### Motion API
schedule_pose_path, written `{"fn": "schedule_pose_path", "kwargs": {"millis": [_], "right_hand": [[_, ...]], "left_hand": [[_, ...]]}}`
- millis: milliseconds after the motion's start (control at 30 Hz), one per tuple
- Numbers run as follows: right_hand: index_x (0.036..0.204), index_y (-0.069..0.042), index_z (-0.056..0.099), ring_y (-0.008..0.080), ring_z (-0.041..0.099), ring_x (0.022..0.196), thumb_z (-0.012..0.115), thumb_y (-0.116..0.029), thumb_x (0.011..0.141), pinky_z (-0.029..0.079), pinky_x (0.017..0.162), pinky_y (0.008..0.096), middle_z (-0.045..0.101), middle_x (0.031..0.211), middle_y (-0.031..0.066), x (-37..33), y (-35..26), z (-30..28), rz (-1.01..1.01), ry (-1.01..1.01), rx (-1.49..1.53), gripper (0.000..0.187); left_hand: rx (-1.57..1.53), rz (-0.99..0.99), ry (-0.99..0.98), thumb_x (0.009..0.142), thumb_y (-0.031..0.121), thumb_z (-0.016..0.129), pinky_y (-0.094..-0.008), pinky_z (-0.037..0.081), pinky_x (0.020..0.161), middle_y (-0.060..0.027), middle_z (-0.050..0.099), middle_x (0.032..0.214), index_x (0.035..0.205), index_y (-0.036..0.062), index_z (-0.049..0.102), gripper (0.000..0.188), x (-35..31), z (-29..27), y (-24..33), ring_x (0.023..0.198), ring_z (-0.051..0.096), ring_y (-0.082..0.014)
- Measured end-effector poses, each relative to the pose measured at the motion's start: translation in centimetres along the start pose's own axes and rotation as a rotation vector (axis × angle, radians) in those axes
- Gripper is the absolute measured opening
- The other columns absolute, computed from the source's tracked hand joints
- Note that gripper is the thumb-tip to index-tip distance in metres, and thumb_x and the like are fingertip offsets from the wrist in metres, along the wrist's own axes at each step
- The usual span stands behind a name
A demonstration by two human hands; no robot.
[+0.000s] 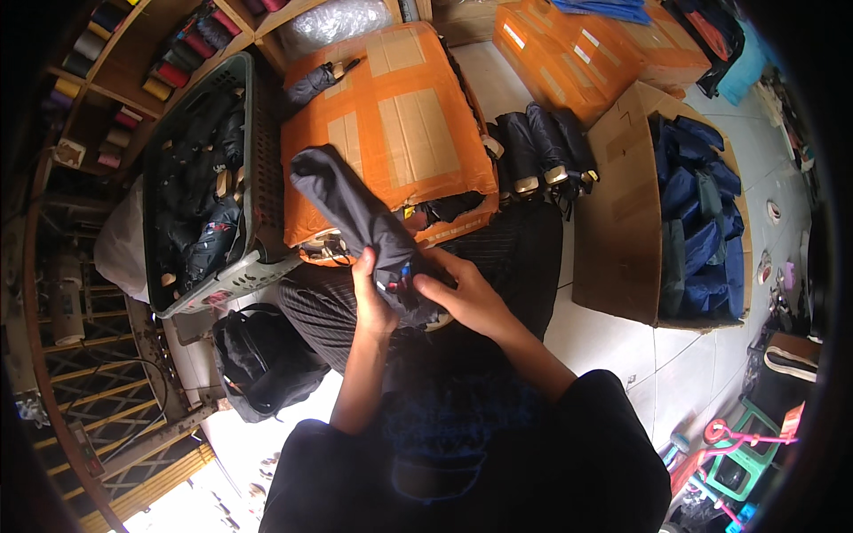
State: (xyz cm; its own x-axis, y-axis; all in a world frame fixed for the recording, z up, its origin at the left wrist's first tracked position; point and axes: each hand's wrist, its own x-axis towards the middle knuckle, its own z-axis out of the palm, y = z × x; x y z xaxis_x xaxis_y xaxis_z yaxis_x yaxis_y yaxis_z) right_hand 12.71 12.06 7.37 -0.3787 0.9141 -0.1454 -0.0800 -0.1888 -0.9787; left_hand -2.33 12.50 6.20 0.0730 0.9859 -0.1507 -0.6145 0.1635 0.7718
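A long, creased, round-ended black fabric bundle (348,202) slants, clasped by the left grip (375,306) and right grip (462,293).

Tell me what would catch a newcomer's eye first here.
The big orange-taped carton directly ahead stands out first. Next comes the folded black umbrella, held in the left hand and right hand at centre. To the right, an open cardboard box is filled with blue bundles.
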Motion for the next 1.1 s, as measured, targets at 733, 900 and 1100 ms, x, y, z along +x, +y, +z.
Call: {"fn": "schedule_pose_path", "kwargs": {"millis": [733, 900, 1100], "right_hand": [[0.121, 0.000, 0.053, 0.0210, 0.071, 0.087, 0.080, -0.019, 0.079, 0.055, 0.074, 0.0323, 0.069, 0.094, 0.0149, -0.3, 1.3, 0.3, -0.155, 0.322, -0.177, 0.054], [0.130, -0.001, 0.048, 0.0330, 0.071, 0.089, 0.079, -0.023, 0.080, 0.056, 0.076, 0.0375, 0.068, 0.097, 0.0207, -0.3, 0.6, 0.7, -0.267, 0.433, -0.342, 0.064], [0.132, -0.002, 0.046, 0.0367, 0.070, 0.089, 0.079, -0.024, 0.078, 0.055, 0.078, 0.0416, 0.068, 0.101, 0.0217, -0.2, 0.8, 0.5, -0.307, 0.472, -0.550, 0.068]], "left_hand": [[1.537, 0.831, -0.049, 0.069, 0.010, 0.081, -0.0392, 0.042, 0.090, -0.0115, 0.057, 0.118, 0.097, 0.0139, 0.077, 0.029, -0.7, 2.4, 3.6, 0.105, 0.051, -0.0286], [1.513, 0.888, -0.041, 0.064, 0.008, 0.082, -0.0372, 0.045, 0.084, -0.0062, 0.063, 0.103, 0.095, 0.0111, 0.077, 0.032, -0.4, 2.1, 3.4, 0.096, 0.055, -0.0250], [1.407, 0.957, -0.028, 0.073, -0.005, 0.074, -0.0362, 0.047, 0.077, -0.0096, 0.065, 0.090, 0.089, 0.0017, 0.069, 0.018, 0.4, 2.5, 2.1, 0.083, 0.059, -0.0258]]}}
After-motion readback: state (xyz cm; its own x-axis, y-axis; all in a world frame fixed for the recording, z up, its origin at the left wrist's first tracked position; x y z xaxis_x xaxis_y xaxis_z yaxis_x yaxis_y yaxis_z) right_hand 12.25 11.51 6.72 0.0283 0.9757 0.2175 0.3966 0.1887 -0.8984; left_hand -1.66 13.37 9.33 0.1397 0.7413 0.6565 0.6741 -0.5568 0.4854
